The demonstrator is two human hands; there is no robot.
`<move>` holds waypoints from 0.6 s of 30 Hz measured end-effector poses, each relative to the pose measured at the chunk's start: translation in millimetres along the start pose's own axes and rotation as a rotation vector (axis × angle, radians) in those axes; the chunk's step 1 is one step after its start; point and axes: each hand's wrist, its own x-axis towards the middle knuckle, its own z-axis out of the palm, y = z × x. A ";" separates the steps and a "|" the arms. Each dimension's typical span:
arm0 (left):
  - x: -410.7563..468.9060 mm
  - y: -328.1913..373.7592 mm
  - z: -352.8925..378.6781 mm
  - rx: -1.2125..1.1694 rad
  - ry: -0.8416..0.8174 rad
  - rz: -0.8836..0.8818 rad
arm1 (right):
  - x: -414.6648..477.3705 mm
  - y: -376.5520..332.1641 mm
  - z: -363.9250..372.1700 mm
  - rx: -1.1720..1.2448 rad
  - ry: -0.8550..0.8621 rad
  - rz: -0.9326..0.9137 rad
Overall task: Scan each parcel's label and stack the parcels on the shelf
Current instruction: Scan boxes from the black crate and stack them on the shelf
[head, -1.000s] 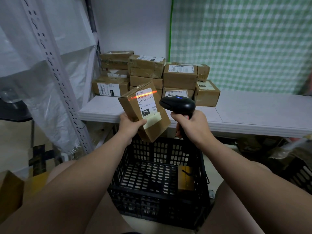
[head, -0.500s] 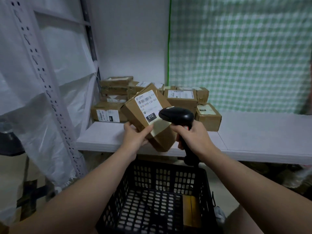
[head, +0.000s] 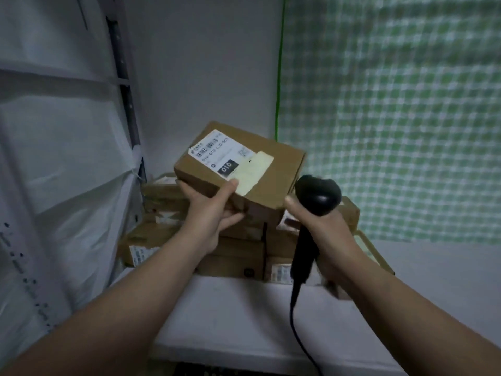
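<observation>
My left hand [head: 214,210] grips a brown cardboard parcel [head: 273,172] by its near edge, thumb on top beside its white label [head: 217,151], which faces up. The parcel hangs above the pile of stacked parcels [head: 235,256] at the back left of the white shelf [head: 244,316]. My right hand [head: 322,232] holds a black barcode scanner [head: 315,202] by its handle, just right of the parcel, with its cable trailing down. No scan beam shows on the label.
A green-and-white checked cloth [head: 393,118] hangs behind the shelf on the right. White plastic sheeting [head: 59,164] and a perforated shelf post [head: 124,85] stand at the left. More of the white shelf top runs to the right.
The view has tilted up, and the black crate has dropped out of sight. My left hand has lifted the parcel forward over the stack and laid it flatter. The red scan line is gone.
</observation>
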 end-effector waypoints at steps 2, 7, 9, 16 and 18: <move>20.3 2.9 18.0 -0.067 -0.031 -0.059 | 28.1 -9.2 5.7 0.103 0.069 0.003; 68.6 11.7 25.3 -0.068 -0.015 -0.134 | 84.5 -21.7 19.7 0.173 0.147 0.070; 83.1 22.4 14.9 0.197 0.005 -0.113 | 105.2 -28.8 22.5 0.152 0.198 0.079; 138.4 33.4 -20.8 0.548 0.087 0.141 | 165.4 -32.8 17.2 0.024 0.158 0.144; 150.8 28.7 -18.7 0.578 0.048 0.139 | 181.2 -25.3 14.8 -0.003 0.176 0.178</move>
